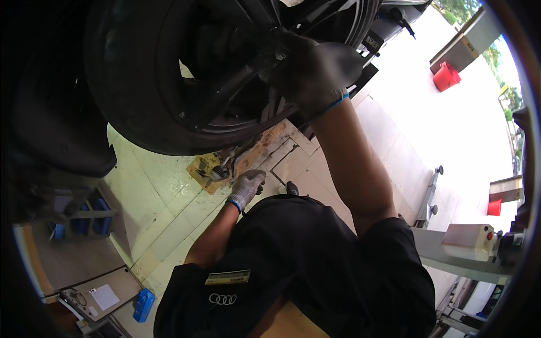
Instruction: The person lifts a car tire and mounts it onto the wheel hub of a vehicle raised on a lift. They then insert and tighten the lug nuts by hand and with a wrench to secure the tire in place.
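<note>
A large black tyre (127, 84) on a dark spoked wheel (225, 90) hangs raised in front of me. My right hand (310, 79), in a dark-stained work glove with a blue cuff, is lifted to the middle of the wheel. Its fingers are closed and partly hidden in shadow; a smooth, rounded dark shape (340, 65), blurred, shows beside it. I cannot tell what the hand grips. Lower down, my left hand (248, 187), in a pale grey glove, hangs below the tyre with its fingers curled in, and nothing shows in it.
Dark car bodywork (56, 135) fills the left. Under the wheel lies a stained yellowish floor patch (211, 173) with metal parts. A lift arm (431, 194) and a pale box with a red button (469, 241) stand right. Red buckets (446, 76) are farther off; a blue box (143, 305) lies lower left.
</note>
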`<state>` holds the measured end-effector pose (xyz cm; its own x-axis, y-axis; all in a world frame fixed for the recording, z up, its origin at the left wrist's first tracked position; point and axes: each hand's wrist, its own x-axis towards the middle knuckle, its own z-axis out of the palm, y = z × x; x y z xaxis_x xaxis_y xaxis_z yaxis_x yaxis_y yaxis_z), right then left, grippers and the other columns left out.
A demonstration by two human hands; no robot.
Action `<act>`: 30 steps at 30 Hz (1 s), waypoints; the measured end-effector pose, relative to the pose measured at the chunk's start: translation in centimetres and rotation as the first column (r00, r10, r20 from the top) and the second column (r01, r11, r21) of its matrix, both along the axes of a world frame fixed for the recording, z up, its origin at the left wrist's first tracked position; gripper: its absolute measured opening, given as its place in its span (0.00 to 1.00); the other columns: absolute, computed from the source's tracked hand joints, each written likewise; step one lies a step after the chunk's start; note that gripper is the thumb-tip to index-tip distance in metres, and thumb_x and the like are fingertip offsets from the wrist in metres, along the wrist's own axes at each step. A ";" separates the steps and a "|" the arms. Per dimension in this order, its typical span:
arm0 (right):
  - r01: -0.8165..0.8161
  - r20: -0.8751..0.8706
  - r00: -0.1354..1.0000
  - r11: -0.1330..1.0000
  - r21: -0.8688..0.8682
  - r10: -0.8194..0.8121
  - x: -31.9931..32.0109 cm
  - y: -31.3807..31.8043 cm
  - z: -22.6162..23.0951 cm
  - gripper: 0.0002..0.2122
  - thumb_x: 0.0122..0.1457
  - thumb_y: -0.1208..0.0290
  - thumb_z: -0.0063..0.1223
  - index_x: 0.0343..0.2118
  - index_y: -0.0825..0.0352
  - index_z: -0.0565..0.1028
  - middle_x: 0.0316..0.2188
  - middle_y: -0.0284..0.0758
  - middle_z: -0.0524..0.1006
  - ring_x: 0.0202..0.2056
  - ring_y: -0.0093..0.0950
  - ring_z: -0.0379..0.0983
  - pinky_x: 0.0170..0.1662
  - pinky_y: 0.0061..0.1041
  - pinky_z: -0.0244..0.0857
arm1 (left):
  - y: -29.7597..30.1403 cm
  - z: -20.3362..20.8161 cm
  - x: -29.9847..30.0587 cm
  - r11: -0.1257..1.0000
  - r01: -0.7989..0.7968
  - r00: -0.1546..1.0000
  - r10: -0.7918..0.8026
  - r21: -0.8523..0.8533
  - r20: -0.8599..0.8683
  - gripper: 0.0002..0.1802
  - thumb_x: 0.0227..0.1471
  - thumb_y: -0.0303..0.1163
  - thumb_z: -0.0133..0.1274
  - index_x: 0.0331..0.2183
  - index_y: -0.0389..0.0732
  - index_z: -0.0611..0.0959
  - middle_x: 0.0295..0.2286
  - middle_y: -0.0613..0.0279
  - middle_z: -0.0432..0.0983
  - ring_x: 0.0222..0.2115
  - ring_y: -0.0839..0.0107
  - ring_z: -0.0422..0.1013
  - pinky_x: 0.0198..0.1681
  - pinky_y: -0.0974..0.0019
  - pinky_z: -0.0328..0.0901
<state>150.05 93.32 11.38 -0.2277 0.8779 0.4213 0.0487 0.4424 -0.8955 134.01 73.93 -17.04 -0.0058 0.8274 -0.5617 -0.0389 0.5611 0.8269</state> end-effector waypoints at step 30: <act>0.152 0.297 0.914 0.913 0.380 -0.275 1.0 -2.8 1.9 0.17 0.57 0.70 0.67 0.50 0.60 0.80 0.41 0.39 0.83 0.43 0.33 0.82 0.44 0.31 0.76 | -0.1 -1.1 -1.1 1.000 0.003 1.000 -0.003 0.015 0.012 0.14 0.60 0.38 0.59 0.42 0.39 0.86 0.29 0.66 0.81 0.25 0.77 0.75 0.29 0.71 0.73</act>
<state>151.05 90.53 13.26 -0.2332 0.7365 0.6349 0.4477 0.6609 -0.6023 132.93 73.79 -18.14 0.0031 0.8355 -0.5494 -0.0472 0.5490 0.8345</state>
